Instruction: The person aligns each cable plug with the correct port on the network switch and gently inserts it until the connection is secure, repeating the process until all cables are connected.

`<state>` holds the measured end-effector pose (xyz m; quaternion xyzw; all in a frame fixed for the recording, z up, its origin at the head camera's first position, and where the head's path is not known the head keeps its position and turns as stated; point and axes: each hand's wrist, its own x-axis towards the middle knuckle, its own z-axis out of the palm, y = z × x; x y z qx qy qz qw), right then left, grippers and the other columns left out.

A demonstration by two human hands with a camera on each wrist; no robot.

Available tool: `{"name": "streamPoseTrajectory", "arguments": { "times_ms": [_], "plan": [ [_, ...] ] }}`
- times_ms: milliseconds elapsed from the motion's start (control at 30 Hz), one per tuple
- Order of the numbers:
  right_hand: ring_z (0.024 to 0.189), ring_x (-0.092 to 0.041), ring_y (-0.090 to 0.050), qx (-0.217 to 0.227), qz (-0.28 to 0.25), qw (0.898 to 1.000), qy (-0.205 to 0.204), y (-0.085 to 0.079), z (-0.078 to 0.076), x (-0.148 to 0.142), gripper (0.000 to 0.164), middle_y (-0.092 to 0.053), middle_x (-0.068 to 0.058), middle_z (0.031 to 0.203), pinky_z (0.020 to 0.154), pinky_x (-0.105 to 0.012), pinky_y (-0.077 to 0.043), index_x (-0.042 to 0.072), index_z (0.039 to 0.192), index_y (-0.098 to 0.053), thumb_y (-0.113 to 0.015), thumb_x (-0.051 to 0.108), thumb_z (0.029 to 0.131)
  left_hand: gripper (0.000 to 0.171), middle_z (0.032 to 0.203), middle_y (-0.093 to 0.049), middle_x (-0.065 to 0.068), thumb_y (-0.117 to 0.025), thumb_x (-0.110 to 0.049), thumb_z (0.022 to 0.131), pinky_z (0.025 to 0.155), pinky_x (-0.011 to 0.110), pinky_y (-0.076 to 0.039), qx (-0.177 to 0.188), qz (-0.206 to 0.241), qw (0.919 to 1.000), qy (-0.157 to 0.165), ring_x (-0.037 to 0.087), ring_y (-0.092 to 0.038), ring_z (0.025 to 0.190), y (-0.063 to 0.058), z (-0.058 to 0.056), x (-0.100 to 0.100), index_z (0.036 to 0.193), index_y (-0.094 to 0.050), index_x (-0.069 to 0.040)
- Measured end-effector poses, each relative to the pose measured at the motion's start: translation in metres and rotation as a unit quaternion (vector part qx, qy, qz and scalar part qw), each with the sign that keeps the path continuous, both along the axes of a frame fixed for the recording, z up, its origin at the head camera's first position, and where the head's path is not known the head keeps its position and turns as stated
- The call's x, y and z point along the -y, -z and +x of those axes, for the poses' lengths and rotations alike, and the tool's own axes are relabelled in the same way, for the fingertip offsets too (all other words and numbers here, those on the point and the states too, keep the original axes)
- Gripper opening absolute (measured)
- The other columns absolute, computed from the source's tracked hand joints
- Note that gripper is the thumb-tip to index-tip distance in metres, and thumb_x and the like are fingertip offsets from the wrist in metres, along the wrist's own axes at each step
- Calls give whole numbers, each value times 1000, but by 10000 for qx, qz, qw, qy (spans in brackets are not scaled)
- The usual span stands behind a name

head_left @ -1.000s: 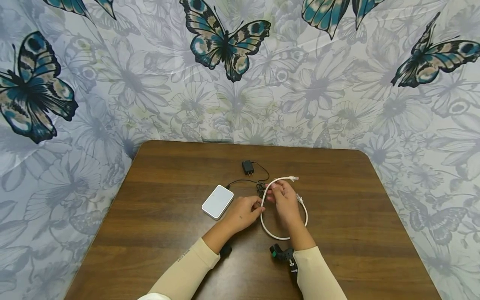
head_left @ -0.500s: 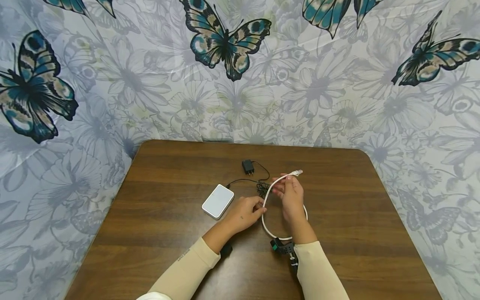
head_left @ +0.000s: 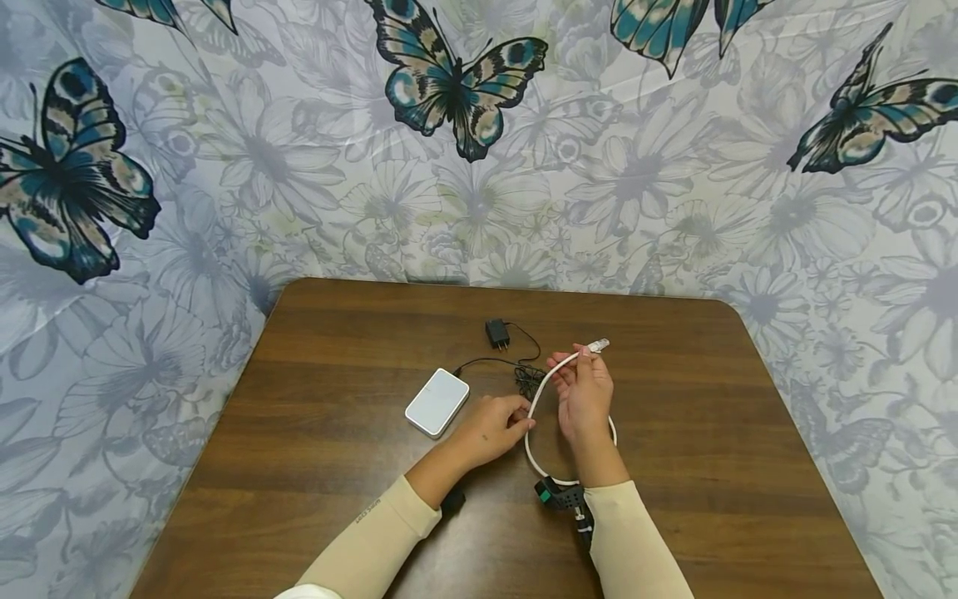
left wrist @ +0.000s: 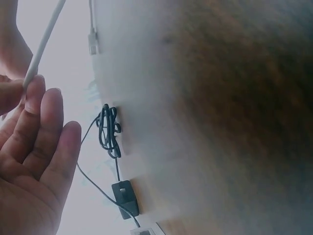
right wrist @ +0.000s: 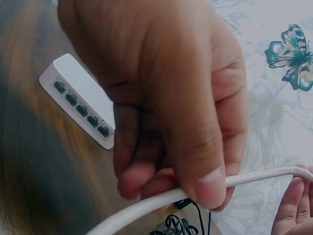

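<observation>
In the head view a white Ethernet cable (head_left: 528,449) curves in a loop between the two hands. The left hand (head_left: 486,428) pinches its side between thumb and fingertips, shown close up where the thumb (right wrist: 211,188) presses the white cable (right wrist: 132,210). Higher up, the right hand (head_left: 587,399) holds the cable near one clear plug (head_left: 599,345), which points up and right; its other fingers are loosely spread. The cable's other plug (left wrist: 93,46) shows over the table in the left wrist view. Beside the left hand lies a white network switch (head_left: 437,403).
Several ports (right wrist: 80,108) line one side of the switch. A thin black cord runs from it to a bundled coil (head_left: 529,378) and a black power adapter (head_left: 497,334) further back. Behind the brown table (head_left: 359,333) hangs butterfly-patterned cloth (head_left: 479,216).
The right hand has moved up and slightly right along the cable, closer to the plug, which now tilts upward. The left hand keeps its grip almost in place.
</observation>
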<state>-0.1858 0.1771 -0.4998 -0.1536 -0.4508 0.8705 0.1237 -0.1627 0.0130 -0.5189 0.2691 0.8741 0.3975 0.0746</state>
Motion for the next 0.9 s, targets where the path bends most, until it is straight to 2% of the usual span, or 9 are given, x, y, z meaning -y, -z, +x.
{"name": "streamPoseTrajectory", "arguments": {
  "times_ms": [100, 233, 467, 633, 900],
  "plan": [
    [71, -15, -71, -65, -99, 9999, 100, 0, 0, 0, 23, -70, -5, 80, 62, -22, -53, 9, 119, -49, -45, 27, 106, 16, 79, -72, -12, -70, -20, 93, 61, 17, -46, 40, 36, 10000, 56, -4, -59, 68, 1, 1, 0, 104, -73, -8],
    [70, -16, -71, -172, -108, 9997, 154, -1, 1, 1, 28, -71, -5, 79, 60, -22, -53, 8, 126, -43, -44, 26, 106, 16, 78, -71, -11, -70, -20, 93, 61, 17, -46, 2, 49, 10000, 76, -4, -59, 67, 3, 0, 0, 104, -73, -8],
    [71, -17, -72, -313, -81, 9992, 226, -4, 3, 2, 25, -72, -7, 81, 60, -24, -54, 12, 118, -50, -40, 32, 107, 16, 78, -72, -11, -71, -19, 93, 61, 17, -46, -103, -1, 9999, 98, -5, -60, 68, 4, 2, 0, 103, -73, -8],
    [70, -18, -72, -468, -206, 9982, 304, -6, 3, 1, 29, -71, -8, 81, 59, -24, -55, 8, 122, -49, -41, 31, 106, 15, 78, -72, -11, -71, -18, 92, 60, 16, -46, -165, 10, 9998, 146, -5, -59, 68, 4, 3, -1, 102, -73, -8],
    [72, -20, -72, -819, -491, 9944, 442, -7, 3, 3, 23, -70, -10, 85, 64, -28, -58, 10, 123, -49, -45, 25, 106, 15, 78, -72, -11, -72, -21, 92, 60, 16, -45, -231, -129, 9996, 129, -5, -59, 68, 2, 4, -1, 103, -73, -9]
  ]
}}
